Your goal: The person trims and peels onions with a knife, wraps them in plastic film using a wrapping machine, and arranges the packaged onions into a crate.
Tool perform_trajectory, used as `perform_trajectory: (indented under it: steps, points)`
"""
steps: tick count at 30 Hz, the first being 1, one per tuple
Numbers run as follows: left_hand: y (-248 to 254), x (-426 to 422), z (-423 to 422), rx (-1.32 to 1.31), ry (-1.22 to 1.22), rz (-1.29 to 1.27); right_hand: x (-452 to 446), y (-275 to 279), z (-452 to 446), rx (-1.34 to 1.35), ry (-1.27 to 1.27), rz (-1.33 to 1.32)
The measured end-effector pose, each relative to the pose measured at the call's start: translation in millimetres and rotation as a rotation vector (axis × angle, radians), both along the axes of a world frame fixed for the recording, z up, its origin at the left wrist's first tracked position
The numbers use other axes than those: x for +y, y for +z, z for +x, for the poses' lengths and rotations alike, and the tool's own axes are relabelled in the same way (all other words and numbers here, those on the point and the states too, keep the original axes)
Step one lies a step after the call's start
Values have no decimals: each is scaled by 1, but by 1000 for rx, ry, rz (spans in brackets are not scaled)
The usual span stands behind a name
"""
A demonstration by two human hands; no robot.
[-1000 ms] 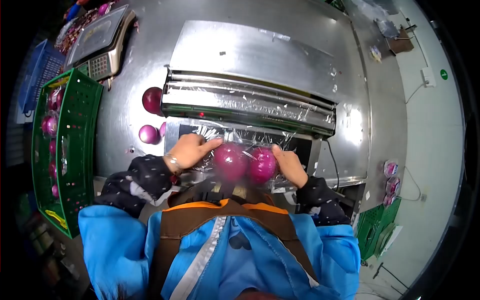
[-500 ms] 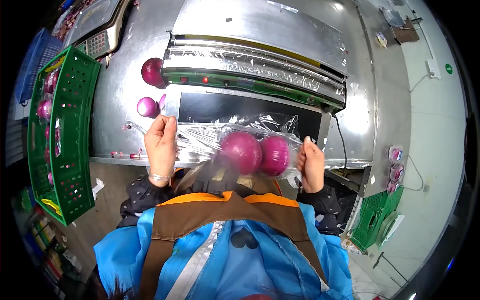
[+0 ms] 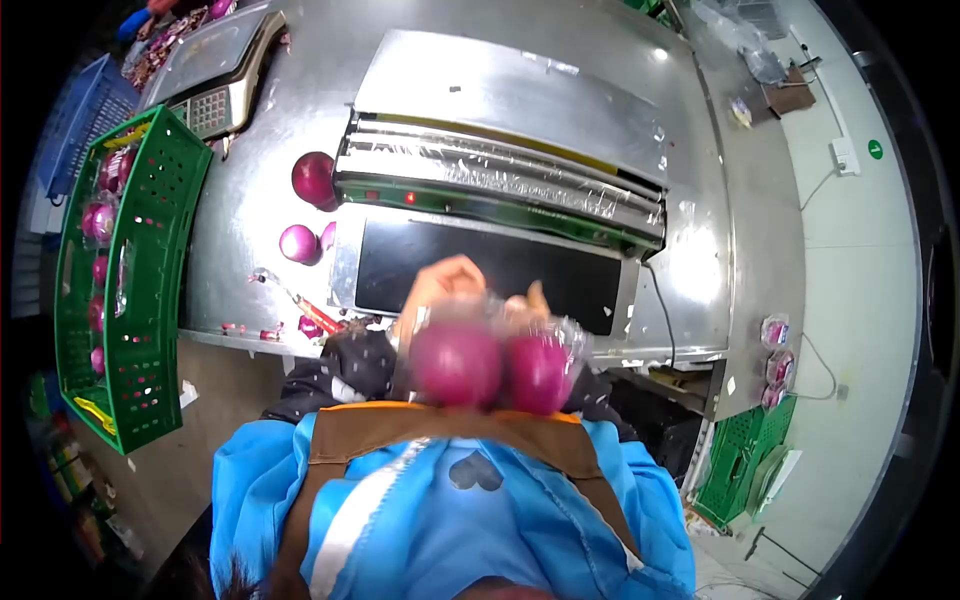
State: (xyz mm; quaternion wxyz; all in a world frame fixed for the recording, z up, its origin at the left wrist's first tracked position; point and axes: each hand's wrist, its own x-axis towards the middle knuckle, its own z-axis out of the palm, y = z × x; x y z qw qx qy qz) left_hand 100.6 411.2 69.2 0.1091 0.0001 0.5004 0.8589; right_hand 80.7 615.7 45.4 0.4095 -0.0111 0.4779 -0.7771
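Two red onions (image 3: 455,362) sit side by side in clear plastic film, close to my chest and blurred by motion. My left hand (image 3: 440,285) curls behind the left onion, its fingers bent against the film-wrapped pair. On the far side of the other onion, my right hand (image 3: 530,303) shows only some fingertips; the onions hide the rest of it. The film lies close around both onions, with crumpled folds at the right end.
A film-wrapping machine (image 3: 500,180) with a black plate (image 3: 480,265) stands ahead. Loose red onions (image 3: 314,180) and a red-handled tool (image 3: 318,315) lie left of it. A green crate (image 3: 150,290) holds wrapped onions; a scale (image 3: 220,90) stands behind. Wrapped packs (image 3: 775,365) lie right.
My hands have come together from the two sides, and the stretched film is now gathered round the onions. The onions have moved nearer my chest. The camera view has shifted slightly.
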Motion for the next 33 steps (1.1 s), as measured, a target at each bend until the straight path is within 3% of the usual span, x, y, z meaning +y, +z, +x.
perform_trajectory:
  steps: [2, 6, 9, 11, 13, 14, 15, 18, 19, 20, 23, 26, 29, 31, 32, 33]
  points:
    - [25, 5, -3, 106, -173, 268, -4, 33, 0, 357, 300, 206]
    - [61, 5, 2, 440, -241, -175, -21, 64, -14, 792, 606, 412]
    - [21, 0, 32, 407, -528, -57, -21, 76, -35, 674, 472, 583]
    - [-1, -3, 44, 290, -333, 12, -18, 107, -46, 198, 276, 211]
    - [-30, 1, 60, 185, -187, 126, -16, 132, -45, -132, 536, -278]
    - [-41, 1, 65, 138, -133, 187, -20, 112, -65, 658, 916, 94]
    - [-50, -2, 69, 97, -91, 249, -13, 98, -63, 428, 851, 32]
    - [27, -31, 90, -290, -22, 1118, -24, 45, -39, 23, 380, -170]
    - [61, -41, 101, -329, 83, 1095, -36, 47, -37, 31, 337, -176]
    - [69, -48, 107, -207, 212, 856, -53, 55, -35, 41, 292, -176]
    - [124, -76, 105, -230, 589, 224, -115, 75, -40, 32, 263, -173]
    - [130, -194, 92, -283, 718, -3, -221, 141, -26, 320, 297, -86]
    - [178, -318, 99, -125, 868, -68, -318, 178, -12, 418, 419, -403]
    - [194, -401, 113, -114, 1002, -78, -364, 177, -4, 685, 288, -240]
    - [207, -431, 121, -81, 1015, -38, -375, 161, -8, 663, 333, -200]
    - [189, -485, 130, -31, 1014, -32, -383, 151, -5, 570, 339, -134]
